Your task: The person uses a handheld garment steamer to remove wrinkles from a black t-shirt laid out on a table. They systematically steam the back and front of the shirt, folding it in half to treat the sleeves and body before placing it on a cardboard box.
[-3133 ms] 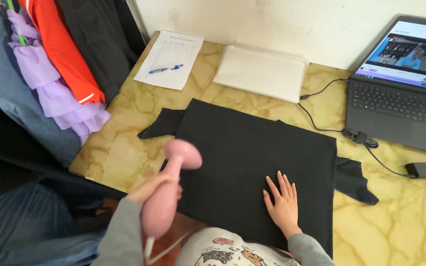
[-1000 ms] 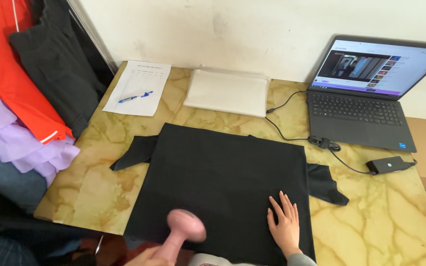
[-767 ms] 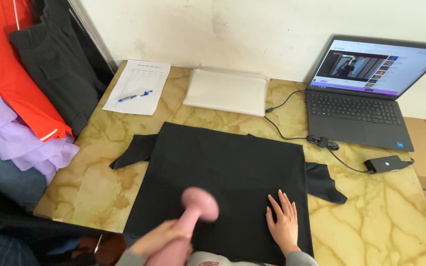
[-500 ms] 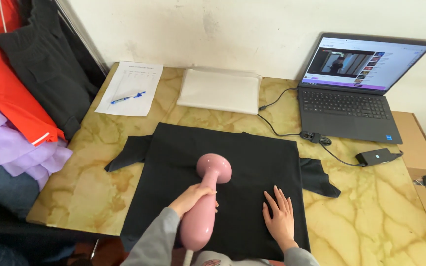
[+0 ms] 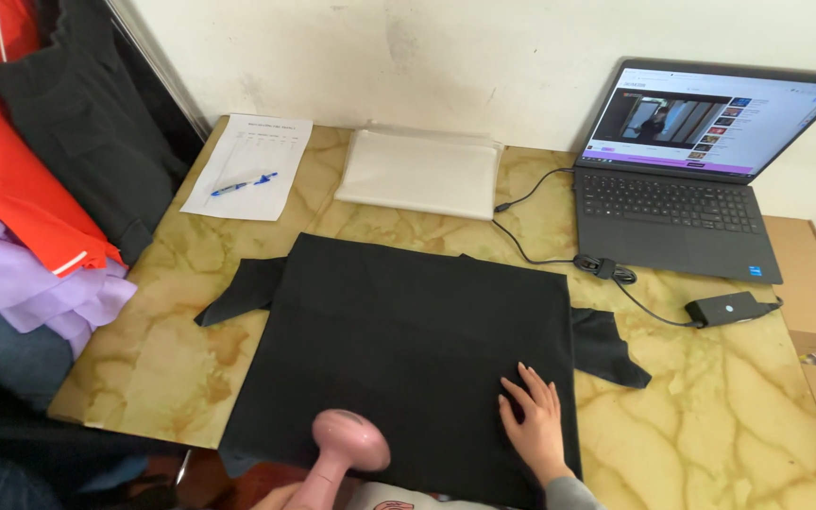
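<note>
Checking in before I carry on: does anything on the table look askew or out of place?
Nothing is spilled or damaged. The black garment lies flat, though its bottom edge hangs over the table rim. The right hand presses it flat; the left hand holds the pink steamer at that edge. The laptop cable trails loosely nearby.

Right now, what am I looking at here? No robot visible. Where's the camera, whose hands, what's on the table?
There is no machine: a person works with bare hands, and the one camera sits on their head, looking down. A black garment lies spread flat on a yellow marbled table. The right hand presses flat on the cloth. The left hand, barely in view at the bottom edge, grips a pink handheld steamer. Farther back lie a sheet of paper with a blue pen, a folded white cloth and an open laptop.
</note>
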